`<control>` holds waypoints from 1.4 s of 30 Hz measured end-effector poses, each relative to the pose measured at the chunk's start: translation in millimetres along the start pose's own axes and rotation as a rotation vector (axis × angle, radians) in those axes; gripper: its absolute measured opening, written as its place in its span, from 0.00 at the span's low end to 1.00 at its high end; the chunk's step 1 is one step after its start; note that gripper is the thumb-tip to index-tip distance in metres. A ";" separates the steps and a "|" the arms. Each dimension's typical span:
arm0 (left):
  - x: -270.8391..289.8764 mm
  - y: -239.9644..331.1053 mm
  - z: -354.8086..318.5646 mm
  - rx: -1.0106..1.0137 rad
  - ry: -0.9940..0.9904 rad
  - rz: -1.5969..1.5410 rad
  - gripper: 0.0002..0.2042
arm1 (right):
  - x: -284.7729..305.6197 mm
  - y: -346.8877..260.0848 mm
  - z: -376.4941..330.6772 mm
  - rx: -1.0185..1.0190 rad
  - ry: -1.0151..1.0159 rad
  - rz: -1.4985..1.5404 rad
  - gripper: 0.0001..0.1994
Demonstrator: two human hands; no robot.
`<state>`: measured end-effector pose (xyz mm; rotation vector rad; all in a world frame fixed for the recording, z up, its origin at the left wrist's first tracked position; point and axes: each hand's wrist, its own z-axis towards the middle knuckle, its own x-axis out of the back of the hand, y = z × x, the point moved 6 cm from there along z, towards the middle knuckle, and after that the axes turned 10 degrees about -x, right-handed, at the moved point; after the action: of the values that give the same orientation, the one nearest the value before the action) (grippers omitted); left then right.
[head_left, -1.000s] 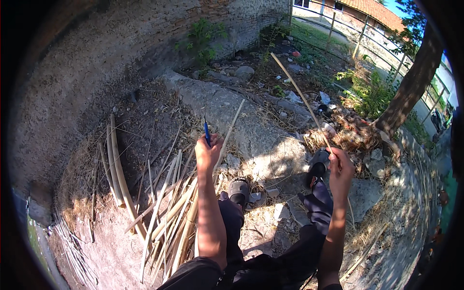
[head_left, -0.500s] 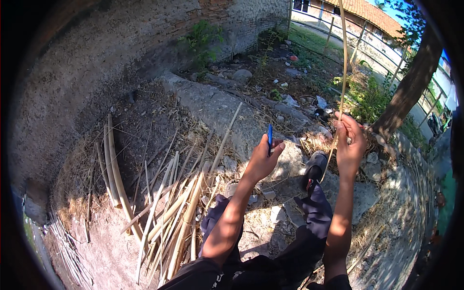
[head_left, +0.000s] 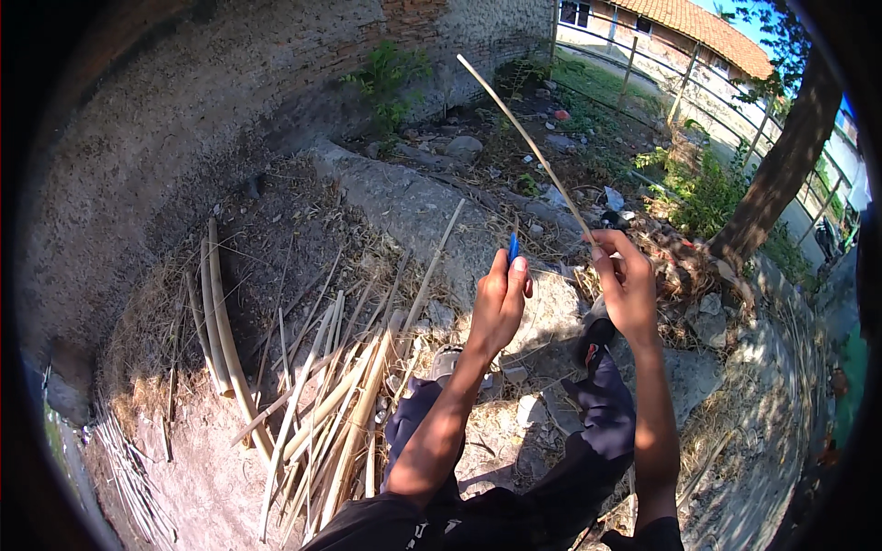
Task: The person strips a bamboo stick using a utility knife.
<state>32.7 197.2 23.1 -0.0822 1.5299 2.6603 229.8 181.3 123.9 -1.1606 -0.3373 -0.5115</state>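
Out in front of me, my right hand (head_left: 627, 286) pinches a long, thin bamboo strip (head_left: 530, 140) between thumb and fingers. The strip slants up and to the left from the fingertips, its far end free in the air. To its left, my left hand (head_left: 501, 301) is closed round a slim blue tool (head_left: 514, 246). Only a short blue part shows above the fingers, so its exact kind cannot be made out. The two hands are apart, and the blue tool does not touch the strip.
A pile of split bamboo strips (head_left: 344, 404) lies on the ground at my left, beside curved poles (head_left: 220, 312). Thinner sticks (head_left: 129, 477) lie farther left. Ahead are a stone ledge (head_left: 395, 197), a rough wall (head_left: 184, 119) and a tree trunk (head_left: 781, 165).
The bamboo strip has swung from nearly upright to a leftward slant, and its far end has come into view. My right hand has shifted left and slightly down, nearer my left hand.
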 end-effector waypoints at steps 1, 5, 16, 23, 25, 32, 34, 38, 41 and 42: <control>2.2 0.2 0.8 -0.027 0.001 0.079 0.21 | -8.4 11.6 -4.7 0.076 0.020 0.059 0.10; 1.0 11.8 2.4 -0.045 -0.025 0.275 0.21 | -18.2 39.0 -15.5 -0.056 -0.155 0.114 0.13; 0.6 38.2 -1.6 -0.176 -0.064 0.439 0.17 | -29.1 25.0 -29.6 -0.057 -0.161 0.184 0.12; -3.6 38.9 -1.5 -0.156 -0.145 0.423 0.16 | -27.2 20.5 -34.9 -0.069 -0.107 0.207 0.12; -5.3 37.6 -2.1 -0.140 -0.148 0.411 0.16 | -26.9 16.8 -37.9 -0.071 -0.096 0.285 0.12; -8.0 39.8 -4.9 -0.225 -0.153 0.462 0.15 | -20.5 8.6 -42.4 -0.060 -0.095 0.221 0.12; -9.2 41.0 -4.3 -0.238 -0.145 0.487 0.14 | -18.9 6.9 -46.7 -0.094 -0.045 0.091 0.11; -5.7 48.3 -3.8 -0.309 -0.081 0.562 0.13 | -19.0 -2.7 -55.7 -0.037 0.050 -0.064 0.12; -8.9 48.9 -3.1 -0.359 -0.078 0.563 0.13 | -15.5 -5.2 -63.0 0.041 0.141 -0.158 0.13; -10.2 47.0 -3.2 -0.355 -0.098 0.567 0.13 | -15.1 -4.2 -65.3 0.036 0.146 -0.157 0.13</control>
<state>38.7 170.5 62.8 0.5334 1.1636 3.2784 214.3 122.5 95.4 -1.0608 -0.3118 -0.7213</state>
